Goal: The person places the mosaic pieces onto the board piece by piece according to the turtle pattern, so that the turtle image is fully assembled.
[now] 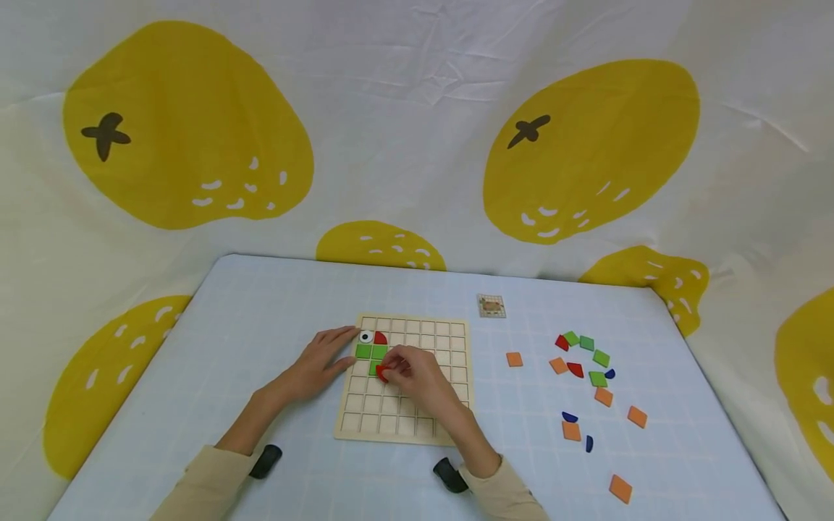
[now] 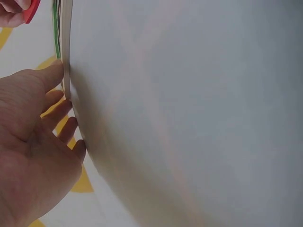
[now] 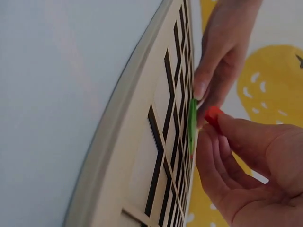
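Note:
A wooden grid board (image 1: pixel 405 435) lies on the table. My right hand (image 1: pixel 423 380) pinches a red piece (image 1: pixel 381 373) between thumb and fingertips, over the board's left half. The right wrist view shows this red piece (image 3: pixel 214 116) held just off the board's surface. With fingers extended, my left hand (image 1: pixel 314 370) touches the board's left edge; in the left wrist view its thumb lies at the rim (image 2: pixel 66 47). Set in the upper left cells are a white eye piece (image 1: pixel 366 336), a red quarter-round piece (image 1: pixel 381 338) and green squares (image 1: pixel 363 351).
Loose orange squares (image 1: pixel 571 431), green squares (image 1: pixel 601 358), red pieces (image 1: pixel 575 370) and dark blue half-rounds (image 1: pixel 589 443) lie scattered right of the board. A small picture card (image 1: pixel 491 306) lies behind the board's right corner. A fruit-patterned cloth (image 1: pixel 404 145) hangs behind the table.

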Demonstrator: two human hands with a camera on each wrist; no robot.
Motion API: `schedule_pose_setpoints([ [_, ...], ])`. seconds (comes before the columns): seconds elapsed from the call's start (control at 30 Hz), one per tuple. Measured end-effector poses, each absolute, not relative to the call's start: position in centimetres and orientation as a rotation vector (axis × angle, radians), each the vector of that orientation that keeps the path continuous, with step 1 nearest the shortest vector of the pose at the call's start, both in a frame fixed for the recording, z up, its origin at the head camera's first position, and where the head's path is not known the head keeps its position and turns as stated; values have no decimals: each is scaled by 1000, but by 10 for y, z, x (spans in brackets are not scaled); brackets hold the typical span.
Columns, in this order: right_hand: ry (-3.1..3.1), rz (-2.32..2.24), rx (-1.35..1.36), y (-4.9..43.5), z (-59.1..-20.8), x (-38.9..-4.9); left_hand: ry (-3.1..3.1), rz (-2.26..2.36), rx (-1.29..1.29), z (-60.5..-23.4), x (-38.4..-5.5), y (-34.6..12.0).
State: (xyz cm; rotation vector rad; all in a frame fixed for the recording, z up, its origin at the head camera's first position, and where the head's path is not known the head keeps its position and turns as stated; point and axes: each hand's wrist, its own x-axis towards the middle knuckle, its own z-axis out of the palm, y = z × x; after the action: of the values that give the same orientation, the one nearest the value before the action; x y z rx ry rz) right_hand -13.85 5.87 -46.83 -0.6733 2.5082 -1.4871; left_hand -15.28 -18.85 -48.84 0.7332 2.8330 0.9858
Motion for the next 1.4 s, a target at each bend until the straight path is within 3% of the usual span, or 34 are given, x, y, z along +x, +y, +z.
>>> schedule_pose_setpoints([
  [0.93,2568,-1368,-664,44,-476,-130,2834,984,769,-493,-162,-190],
  [1.4,2527,-1360,-707,69,-473,-126,2800,1036,710,-494,-164,-196],
])
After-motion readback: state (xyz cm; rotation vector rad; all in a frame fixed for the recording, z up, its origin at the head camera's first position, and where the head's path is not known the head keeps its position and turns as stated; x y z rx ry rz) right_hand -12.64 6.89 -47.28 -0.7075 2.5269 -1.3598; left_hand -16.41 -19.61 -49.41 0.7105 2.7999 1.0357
